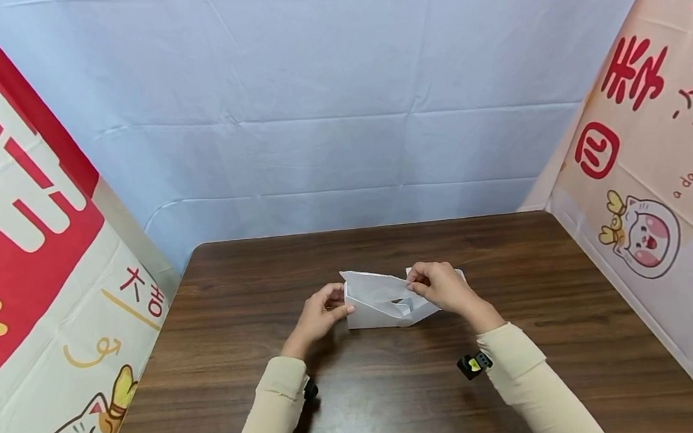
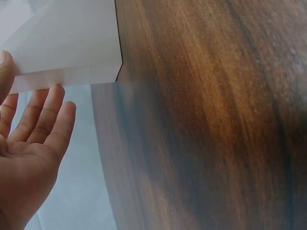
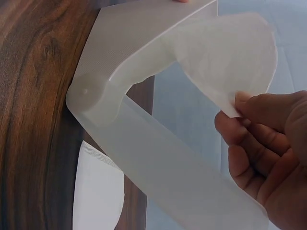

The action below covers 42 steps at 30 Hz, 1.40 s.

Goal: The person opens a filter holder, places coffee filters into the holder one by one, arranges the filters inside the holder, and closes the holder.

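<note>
A white box [image 1: 367, 315] with a hinged, swung-out lid [image 3: 182, 163] stands on the table, its pivot [image 3: 85, 91] showing in the right wrist view. My left hand [image 1: 322, 313] holds the box's left end, thumb on one face and fingertips [image 2: 56, 91] against the end wall. Between thumb and forefinger, my right hand [image 1: 445, 285] pinches the corner of a fan-shaped white coffee filter paper [image 3: 230, 57]. That paper stands up out of the box opening. Another white filter paper [image 3: 98, 189] with a crimped edge shows beside the lid in the right wrist view.
The dark wood table [image 1: 393, 391] extends around the box on all sides. A pale blue cloth [image 1: 337, 107] hangs behind it, and printed banners [image 1: 647, 183] flank both sides. Small black wrist cameras [image 1: 472, 366] sit under the sleeves.
</note>
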Each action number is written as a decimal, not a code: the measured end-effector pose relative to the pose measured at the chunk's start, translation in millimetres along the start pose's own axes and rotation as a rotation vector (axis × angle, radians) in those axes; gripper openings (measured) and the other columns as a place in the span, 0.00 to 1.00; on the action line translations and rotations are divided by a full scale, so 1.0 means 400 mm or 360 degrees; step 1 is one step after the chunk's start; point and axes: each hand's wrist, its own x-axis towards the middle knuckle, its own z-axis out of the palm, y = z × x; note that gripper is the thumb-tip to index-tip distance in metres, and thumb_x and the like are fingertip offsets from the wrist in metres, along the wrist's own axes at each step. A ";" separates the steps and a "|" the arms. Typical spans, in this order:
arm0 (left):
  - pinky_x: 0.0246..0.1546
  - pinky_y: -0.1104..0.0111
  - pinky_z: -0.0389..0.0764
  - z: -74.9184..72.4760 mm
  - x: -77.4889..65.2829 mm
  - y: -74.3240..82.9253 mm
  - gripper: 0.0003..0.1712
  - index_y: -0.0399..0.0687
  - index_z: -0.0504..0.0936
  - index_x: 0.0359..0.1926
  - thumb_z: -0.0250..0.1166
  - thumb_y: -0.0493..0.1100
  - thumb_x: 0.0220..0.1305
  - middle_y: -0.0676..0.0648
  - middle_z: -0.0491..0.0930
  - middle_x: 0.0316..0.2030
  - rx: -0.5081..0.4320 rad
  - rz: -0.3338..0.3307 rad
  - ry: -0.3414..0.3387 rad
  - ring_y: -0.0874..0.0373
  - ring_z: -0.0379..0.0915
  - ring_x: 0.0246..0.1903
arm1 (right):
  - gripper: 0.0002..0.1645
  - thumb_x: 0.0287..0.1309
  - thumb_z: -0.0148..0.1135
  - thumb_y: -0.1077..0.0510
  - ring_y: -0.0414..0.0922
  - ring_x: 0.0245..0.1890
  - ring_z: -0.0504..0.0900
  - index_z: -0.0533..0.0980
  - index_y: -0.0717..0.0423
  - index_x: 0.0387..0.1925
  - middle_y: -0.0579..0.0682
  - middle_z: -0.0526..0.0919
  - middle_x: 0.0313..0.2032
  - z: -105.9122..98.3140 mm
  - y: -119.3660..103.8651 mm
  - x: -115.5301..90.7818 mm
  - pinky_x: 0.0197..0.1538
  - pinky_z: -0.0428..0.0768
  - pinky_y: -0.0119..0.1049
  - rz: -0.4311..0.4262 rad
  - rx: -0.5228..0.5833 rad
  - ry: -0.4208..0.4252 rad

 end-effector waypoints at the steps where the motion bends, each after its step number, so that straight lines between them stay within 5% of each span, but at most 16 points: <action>1: 0.40 0.59 0.78 -0.001 0.000 0.001 0.20 0.37 0.76 0.48 0.68 0.33 0.54 0.42 0.80 0.37 0.0009 -0.0009 -0.0003 0.48 0.77 0.38 | 0.06 0.53 0.66 0.64 0.36 0.20 0.70 0.76 0.53 0.26 0.39 0.75 0.20 0.002 -0.001 0.001 0.23 0.70 0.32 -0.0006 -0.0014 0.0000; 6: 0.39 0.67 0.77 -0.005 -0.002 -0.003 0.20 0.44 0.76 0.49 0.69 0.38 0.55 0.49 0.80 0.37 0.0027 -0.0029 -0.0015 0.57 0.77 0.38 | 0.08 0.52 0.66 0.65 0.35 0.20 0.73 0.76 0.52 0.25 0.39 0.76 0.20 0.012 -0.004 0.009 0.24 0.72 0.32 -0.0048 -0.0111 -0.0003; 12: 0.40 0.63 0.77 -0.006 -0.003 0.001 0.20 0.41 0.76 0.49 0.69 0.36 0.54 0.45 0.80 0.38 0.0012 0.0007 -0.0010 0.53 0.77 0.38 | 0.09 0.51 0.66 0.65 0.34 0.18 0.71 0.75 0.50 0.24 0.37 0.75 0.19 0.022 -0.007 0.011 0.22 0.71 0.32 -0.0047 -0.0157 -0.0015; 22: 0.41 0.58 0.77 -0.026 -0.024 0.097 0.19 0.34 0.74 0.49 0.67 0.32 0.56 0.38 0.78 0.39 -0.0005 0.0005 -0.0069 0.45 0.76 0.39 | 0.08 0.52 0.65 0.62 0.33 0.15 0.66 0.75 0.48 0.23 0.37 0.73 0.18 0.030 -0.005 0.012 0.20 0.67 0.30 -0.0139 -0.0289 -0.0024; 34: 0.42 0.58 0.77 -0.025 -0.024 0.098 0.19 0.33 0.74 0.49 0.66 0.32 0.56 0.38 0.79 0.39 -0.0025 -0.0007 -0.0076 0.45 0.77 0.40 | 0.06 0.54 0.63 0.61 0.36 0.16 0.66 0.77 0.50 0.23 0.37 0.71 0.17 0.044 -0.012 0.015 0.21 0.67 0.32 -0.0058 -0.0399 -0.0155; 42: 0.42 0.58 0.77 -0.027 -0.025 0.099 0.19 0.33 0.74 0.49 0.66 0.32 0.56 0.37 0.79 0.40 -0.0028 -0.0004 -0.0070 0.45 0.77 0.40 | 0.07 0.46 0.63 0.66 0.38 0.17 0.68 0.77 0.52 0.21 0.38 0.71 0.15 0.054 -0.013 0.019 0.22 0.68 0.34 -0.0085 -0.0483 -0.0149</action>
